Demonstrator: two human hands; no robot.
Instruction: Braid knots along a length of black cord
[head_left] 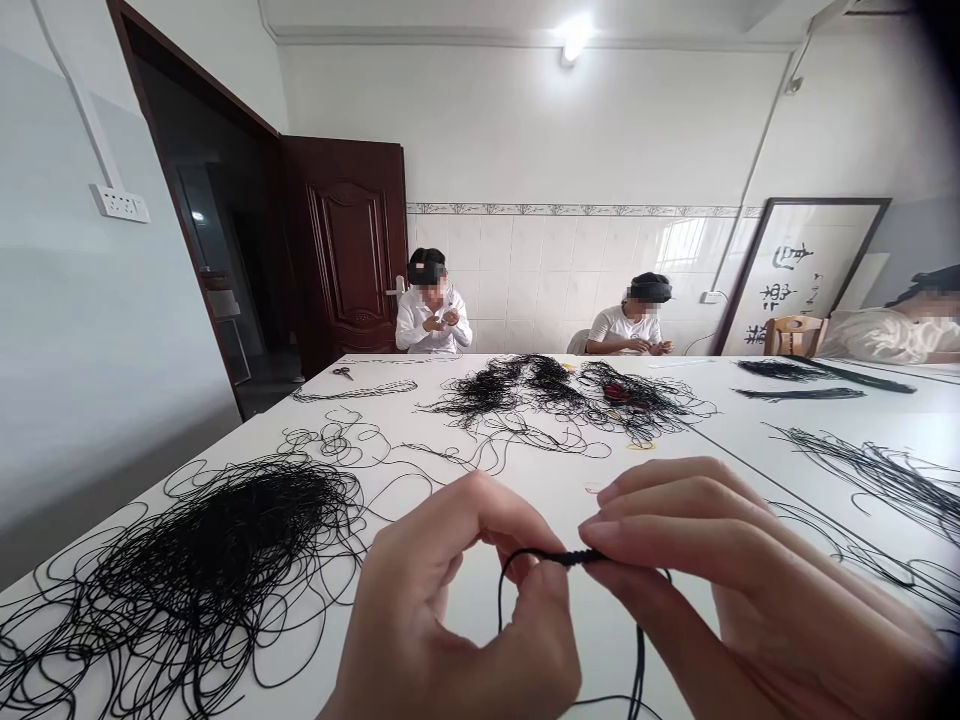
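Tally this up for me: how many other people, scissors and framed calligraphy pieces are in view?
Other people: 3
Scissors: 1
Framed calligraphy: 1
Total: 5

White table point(525, 490) under black cord point(202, 570) (scissors point(343, 373) too)

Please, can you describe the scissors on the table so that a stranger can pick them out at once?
Find the long white table. At its far end, near the dark wooden door, lie the small scissors. They lie just beyond a single stretched-out cord, away from the big black tangles.
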